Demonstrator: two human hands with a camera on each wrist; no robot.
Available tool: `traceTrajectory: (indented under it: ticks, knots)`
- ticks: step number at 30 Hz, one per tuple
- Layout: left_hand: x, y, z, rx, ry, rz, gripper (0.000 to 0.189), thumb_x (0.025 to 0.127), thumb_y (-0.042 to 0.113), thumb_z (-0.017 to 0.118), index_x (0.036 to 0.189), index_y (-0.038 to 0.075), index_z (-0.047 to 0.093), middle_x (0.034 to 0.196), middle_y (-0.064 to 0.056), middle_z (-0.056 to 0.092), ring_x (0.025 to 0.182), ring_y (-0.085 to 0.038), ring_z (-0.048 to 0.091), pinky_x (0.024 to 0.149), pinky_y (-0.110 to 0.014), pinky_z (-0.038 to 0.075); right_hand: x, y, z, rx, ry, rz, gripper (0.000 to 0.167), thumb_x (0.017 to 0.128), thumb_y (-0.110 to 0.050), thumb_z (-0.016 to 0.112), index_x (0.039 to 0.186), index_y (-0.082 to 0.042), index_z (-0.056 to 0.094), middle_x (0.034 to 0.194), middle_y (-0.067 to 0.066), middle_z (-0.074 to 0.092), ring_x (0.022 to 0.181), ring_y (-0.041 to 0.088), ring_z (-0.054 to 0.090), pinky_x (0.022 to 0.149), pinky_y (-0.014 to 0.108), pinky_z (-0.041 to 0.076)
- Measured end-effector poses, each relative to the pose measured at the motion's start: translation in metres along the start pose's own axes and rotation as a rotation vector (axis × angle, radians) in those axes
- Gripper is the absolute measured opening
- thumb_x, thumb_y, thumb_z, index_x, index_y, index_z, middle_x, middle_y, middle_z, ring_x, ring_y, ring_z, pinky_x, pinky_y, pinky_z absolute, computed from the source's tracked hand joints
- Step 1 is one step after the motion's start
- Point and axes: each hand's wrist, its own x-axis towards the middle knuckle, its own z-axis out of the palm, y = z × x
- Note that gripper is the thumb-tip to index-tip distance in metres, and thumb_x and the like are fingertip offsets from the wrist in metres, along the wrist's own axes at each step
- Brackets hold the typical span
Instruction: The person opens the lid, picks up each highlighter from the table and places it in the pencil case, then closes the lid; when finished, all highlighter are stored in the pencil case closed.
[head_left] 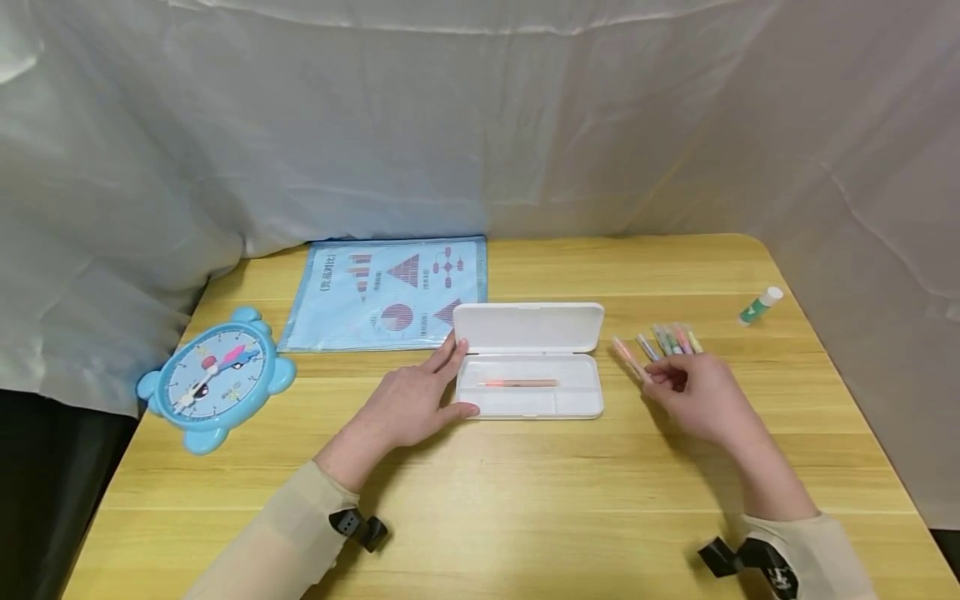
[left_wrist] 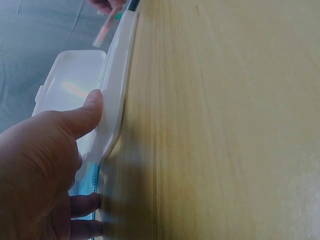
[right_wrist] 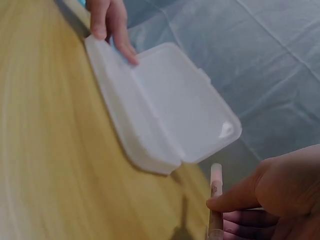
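Note:
A white pencil case (head_left: 528,402) lies with its lid raised at the middle of the table. One orange pen (head_left: 519,383) is in its long compartment. My left hand (head_left: 412,400) holds the case's left end, thumb at the front corner and fingers by the hinge; the left wrist view shows the thumb (left_wrist: 90,114) on the case edge. To the right of the case, my right hand (head_left: 697,396) pinches a pinkish-orange pen (right_wrist: 216,187) between thumb and fingers. Several coloured pens (head_left: 675,337) lie side by side just beyond that hand, partly hidden by it.
A blue toy clock (head_left: 217,375) lies at the left of the table. Behind the case is a blue printed pouch (head_left: 390,292), touching the raised lid's left side in view. A glue stick (head_left: 761,306) lies far right. Grey cloth (head_left: 525,125) hangs behind.

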Motion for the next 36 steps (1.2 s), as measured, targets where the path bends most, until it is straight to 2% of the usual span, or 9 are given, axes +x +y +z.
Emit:
traceTrajectory:
  ticks: [6, 11, 15, 18, 27, 32, 36]
  knots:
    - [0.000, 0.000, 0.001, 0.005, 0.003, 0.007, 0.096, 0.102, 0.070, 0.053, 0.169, 0.015, 0.012, 0.175, -0.009, 0.010, 0.106, -0.034, 0.072, 0.081, -0.047, 0.056, 0.001, -0.016, -0.007, 0.005, 0.006, -0.079, 0.014, 0.095, -0.003, 0.078, 0.107, 0.004, 0.079, 0.088, 0.004, 0.074, 0.081, 0.019, 0.067, 0.071, 0.030, 0.056]
    - [-0.001, -0.001, 0.001, 0.009, -0.002, 0.009, 0.096, 0.102, 0.071, 0.051, 0.169, 0.015, 0.011, 0.175, -0.009, 0.009, 0.097, -0.032, 0.073, 0.075, -0.044, 0.055, 0.002, -0.032, -0.009, -0.019, -0.015, -0.155, 0.014, 0.095, 0.000, 0.077, 0.108, 0.001, 0.080, 0.091, 0.003, 0.074, 0.084, 0.019, 0.068, 0.075, 0.039, 0.058]
    - [-0.001, -0.001, 0.001, 0.010, -0.005, 0.009, 0.096, 0.102, 0.071, 0.051, 0.169, 0.015, 0.012, 0.175, -0.010, 0.010, 0.103, -0.033, 0.073, 0.077, -0.045, 0.055, 0.007, -0.044, -0.006, -0.024, -0.022, -0.229, 0.014, 0.095, 0.002, 0.076, 0.108, -0.001, 0.080, 0.091, 0.001, 0.074, 0.086, 0.018, 0.068, 0.078, 0.043, 0.058]
    - [-0.001, -0.001, 0.001, 0.006, -0.007, 0.008, 0.096, 0.102, 0.071, 0.051, 0.169, 0.015, 0.012, 0.174, -0.009, 0.010, 0.108, -0.034, 0.072, 0.080, -0.046, 0.055, 0.011, -0.053, -0.001, -0.020, -0.023, -0.268, 0.014, 0.094, 0.003, 0.077, 0.107, -0.003, 0.080, 0.091, -0.001, 0.074, 0.086, 0.017, 0.068, 0.078, 0.044, 0.058]
    - [0.000, -0.002, 0.000, 0.005, -0.010, 0.007, 0.096, 0.102, 0.071, 0.051, 0.169, 0.015, 0.011, 0.174, -0.009, 0.010, 0.102, -0.032, 0.073, 0.077, -0.044, 0.055, 0.033, -0.070, 0.022, 0.025, -0.101, -0.285, 0.012, 0.096, 0.003, 0.075, 0.105, -0.003, 0.080, 0.091, -0.001, 0.072, 0.084, 0.016, 0.067, 0.078, 0.041, 0.058]
    - [0.001, -0.002, 0.001, 0.004, -0.013, 0.007, 0.096, 0.102, 0.072, 0.050, 0.169, 0.015, 0.011, 0.175, -0.008, 0.009, 0.101, -0.031, 0.073, 0.078, -0.044, 0.055, 0.046, -0.075, 0.038, 0.000, -0.121, -0.306, 0.011, 0.096, 0.002, 0.075, 0.103, -0.004, 0.081, 0.090, -0.002, 0.071, 0.083, 0.015, 0.066, 0.076, 0.039, 0.056]
    - [0.001, -0.002, 0.001, 0.003, -0.015, 0.007, 0.097, 0.102, 0.071, 0.051, 0.169, 0.015, 0.010, 0.174, -0.009, 0.009, 0.099, -0.032, 0.073, 0.078, -0.044, 0.055, 0.054, -0.080, 0.051, -0.042, -0.131, -0.363, 0.008, 0.096, 0.000, 0.076, 0.101, -0.003, 0.081, 0.090, -0.001, 0.071, 0.082, 0.015, 0.065, 0.075, 0.040, 0.056]
